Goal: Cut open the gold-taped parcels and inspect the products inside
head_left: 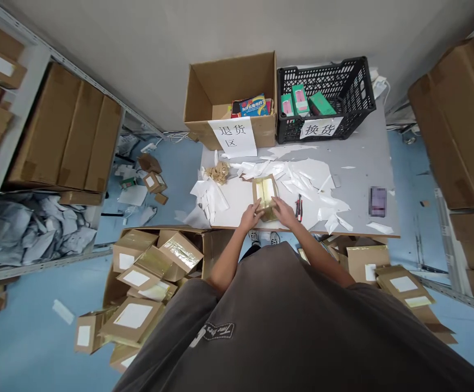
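A small cardboard box (265, 184) with yellowish tape along its top and a white label lies near the table's front edge. My left hand (252, 214) grips its near left side, fingers curled against the cardboard. On the near right side, my right hand (284, 211) holds the same box, with fingers on its top and edge. Just right of that hand lies a red and black utility knife (299, 208), untouched. Torn white paper scraps (308, 174) surround the box, and crumpled brown paper (219, 172) sits to its left.
An open carton (204, 128) with colourful boxes stands at the table's back, beside a black plastic crate (353, 122) with green boxes. A blurred purple item (377, 201) lies at right. Taped parcels (133, 316) fill the lower left; more parcels (404, 283) lie lower right.
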